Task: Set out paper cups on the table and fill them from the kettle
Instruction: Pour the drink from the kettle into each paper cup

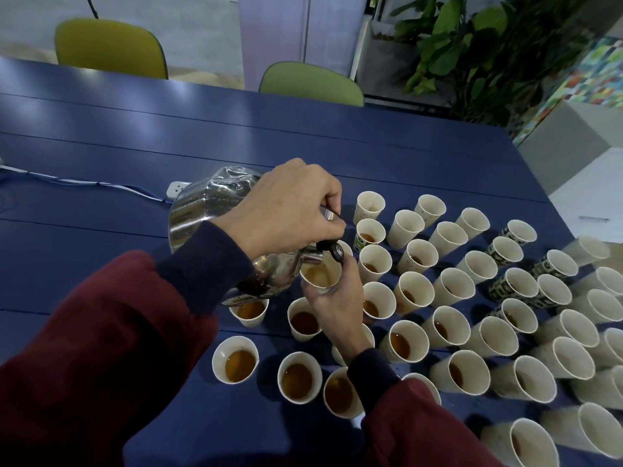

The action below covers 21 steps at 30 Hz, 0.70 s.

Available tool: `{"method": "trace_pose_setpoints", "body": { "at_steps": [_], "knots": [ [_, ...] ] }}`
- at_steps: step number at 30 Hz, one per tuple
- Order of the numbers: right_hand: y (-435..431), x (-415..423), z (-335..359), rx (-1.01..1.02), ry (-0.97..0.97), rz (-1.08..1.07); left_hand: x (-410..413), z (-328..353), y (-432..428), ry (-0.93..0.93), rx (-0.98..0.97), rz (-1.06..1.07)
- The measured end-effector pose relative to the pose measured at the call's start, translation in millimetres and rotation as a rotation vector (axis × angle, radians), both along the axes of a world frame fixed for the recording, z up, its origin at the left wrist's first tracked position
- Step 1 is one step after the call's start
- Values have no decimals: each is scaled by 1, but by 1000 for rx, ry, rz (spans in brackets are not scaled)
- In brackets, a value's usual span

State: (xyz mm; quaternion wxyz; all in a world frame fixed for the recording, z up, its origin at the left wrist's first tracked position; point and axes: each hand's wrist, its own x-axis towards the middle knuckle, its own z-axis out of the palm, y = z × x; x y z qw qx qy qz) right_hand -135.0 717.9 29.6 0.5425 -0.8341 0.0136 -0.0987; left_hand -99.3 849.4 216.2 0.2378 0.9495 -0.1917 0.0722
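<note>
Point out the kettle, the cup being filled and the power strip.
kettle (209,210): head view, on its shiny steel side.
cup being filled (329,269): head view, on its inner wall below the spout.
power strip (176,189): head view, on its white end behind the kettle.

I count roughly forty pale paper cups (406,227) on the blue worktop (303,146), the blurred edge ones uncertain, plus one shiny steel kettle (209,203) and two green chairs (108,45)

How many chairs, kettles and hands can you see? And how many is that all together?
Chairs: 2
Kettle: 1
Hands: 2 (left hand, right hand holding a cup)
Total: 5
</note>
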Motion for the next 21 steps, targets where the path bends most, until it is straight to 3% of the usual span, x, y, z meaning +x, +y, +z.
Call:
{"method": "trace_pose_setpoints", "body": {
  "at_steps": [14,21],
  "knots": [
    [-3,7,-4,-9,25,-17,10,-2,-4,-18,46,-23],
    [-8,7,-5,-29,17,-31,13,-11,0,8,-41,1]
  ]
}}
